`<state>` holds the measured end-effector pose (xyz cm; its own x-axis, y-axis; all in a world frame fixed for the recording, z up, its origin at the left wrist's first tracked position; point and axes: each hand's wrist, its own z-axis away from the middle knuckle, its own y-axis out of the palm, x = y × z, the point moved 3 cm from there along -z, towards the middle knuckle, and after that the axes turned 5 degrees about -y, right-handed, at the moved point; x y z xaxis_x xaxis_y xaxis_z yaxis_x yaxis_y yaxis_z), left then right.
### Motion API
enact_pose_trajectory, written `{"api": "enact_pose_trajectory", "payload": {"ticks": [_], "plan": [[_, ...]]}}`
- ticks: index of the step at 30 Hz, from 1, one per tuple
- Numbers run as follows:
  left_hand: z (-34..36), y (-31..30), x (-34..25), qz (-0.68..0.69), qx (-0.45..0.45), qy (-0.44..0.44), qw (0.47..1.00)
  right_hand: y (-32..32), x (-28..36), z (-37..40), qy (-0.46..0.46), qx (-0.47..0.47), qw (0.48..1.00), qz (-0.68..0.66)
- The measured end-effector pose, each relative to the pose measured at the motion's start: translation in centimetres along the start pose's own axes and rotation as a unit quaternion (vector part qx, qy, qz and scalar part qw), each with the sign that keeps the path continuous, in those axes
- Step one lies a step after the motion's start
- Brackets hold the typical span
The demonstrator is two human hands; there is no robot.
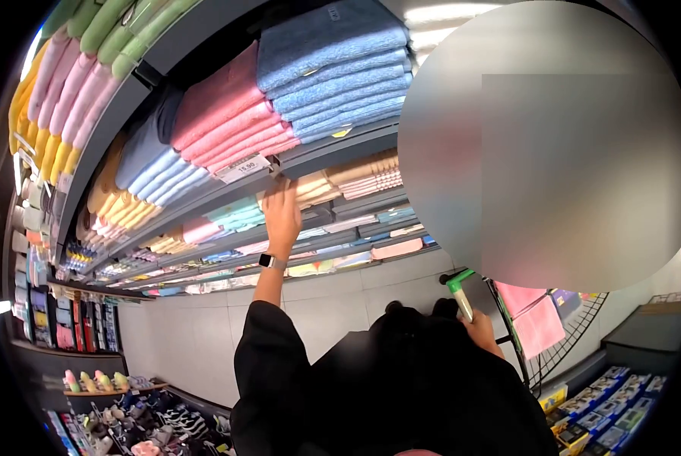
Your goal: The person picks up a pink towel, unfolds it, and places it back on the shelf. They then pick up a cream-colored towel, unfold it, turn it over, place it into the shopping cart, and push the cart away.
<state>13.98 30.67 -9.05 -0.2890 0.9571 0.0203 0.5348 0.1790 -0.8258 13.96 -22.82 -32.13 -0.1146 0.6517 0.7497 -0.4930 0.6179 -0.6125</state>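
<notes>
My left hand (282, 210) reaches up to the shelf edge just below a price label (244, 168); its fingertips are hidden against the shelf, so its grip is unclear. Pink folded towels (226, 114) and a taller stack of blue towels (333, 53) lie on the shelf above it. Beige towels (314, 188) are right beside the fingers. Lower right, my right hand (480, 331) is wrapped round the green and white handle (460, 295) of a shopping cart. Inside the black wire cart (553, 365) lie pink folded cloths (536, 327).
Long shelves of folded textiles (241, 251) run along the far side of a tiled floor (196, 327). Slippers (150, 425) fill a display at lower left. Boxed goods (614, 403) stand at lower right. A large blurred patch hides the upper right.
</notes>
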Motion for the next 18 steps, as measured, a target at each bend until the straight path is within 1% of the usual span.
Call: {"api": "enact_pose_trajectory", "payload": {"ticks": [1,2,3,4,5,6,7,8,9,10,11,12,13,15,16,17,18], "plan": [[0.0,-0.4,0.0,-0.006,-0.012,0.007,1.0,-0.6,0.7,0.1,0.005,0.007,1.0,-0.005],[0.5,0.2,1.3,-0.017,-0.003,-0.02,1.0,-0.3,0.8,-0.2,0.006,0.007,1.0,-0.004],[1.0,1.2,2.6,-0.017,0.009,-0.043,0.999,0.3,0.3,-0.4,-0.017,0.005,1.0,-0.02],[0.9,1.8,4.0,-0.091,0.212,-0.134,0.964,-0.1,-1.0,0.2,-0.025,-0.01,0.999,-0.029],[2.4,3.1,6.0,-0.07,0.119,-0.056,0.989,-0.1,-1.3,0.2,-0.027,-0.006,0.999,-0.026],[3.0,3.1,6.3,-0.06,0.052,-0.05,0.996,-0.9,-0.6,0.7,0.016,0.022,0.999,0.025],[3.2,3.4,6.6,-0.025,-0.016,-0.025,0.999,-1.8,0.8,0.7,0.022,0.031,0.998,0.053],[3.1,4.3,7.8,0.01,-0.011,-0.023,1.0,-1.9,0.9,0.4,0.004,0.034,0.999,0.036],[1.8,4.9,8.8,-0.016,0.094,-0.059,0.994,-2.2,1.4,0.6,0.037,0.046,0.996,0.07],[1.6,6.2,9.8,-0.02,0.125,-0.083,0.989,-2.1,1.1,0.6,0.034,0.056,0.994,0.083],[0.1,4.8,6.8,-0.021,0.066,-0.048,0.996,-2.6,1.9,0.7,0.027,0.063,0.996,0.064],[-0.8,3.3,4.3,-0.029,0.004,-0.021,0.999,-2.7,2.0,0.7,0.029,0.069,0.994,0.075],[-1.3,3.6,4.2,-0.027,0.0,-0.016,1.0,-2.5,2.3,0.6,0.025,0.053,0.996,0.067],[-2.0,3.7,3.9,-0.089,-0.027,0.048,0.994,-2.8,2.8,0.9,0.016,0.041,0.998,0.055],[-2.1,4.1,5.0,-0.098,-0.028,0.044,0.994,-3.0,3.1,1.1,0.03,0.042,0.997,0.05],[-2.2,5.2,7.0,-0.102,0.041,-0.022,0.994,-3.2,3.4,1.0,0.038,0.044,0.997,0.046],[-1.9,6.3,8.8,-0.103,0.107,-0.091,0.985,-3.2,3.5,1.0,0.025,0.05,0.997,0.047]]}}
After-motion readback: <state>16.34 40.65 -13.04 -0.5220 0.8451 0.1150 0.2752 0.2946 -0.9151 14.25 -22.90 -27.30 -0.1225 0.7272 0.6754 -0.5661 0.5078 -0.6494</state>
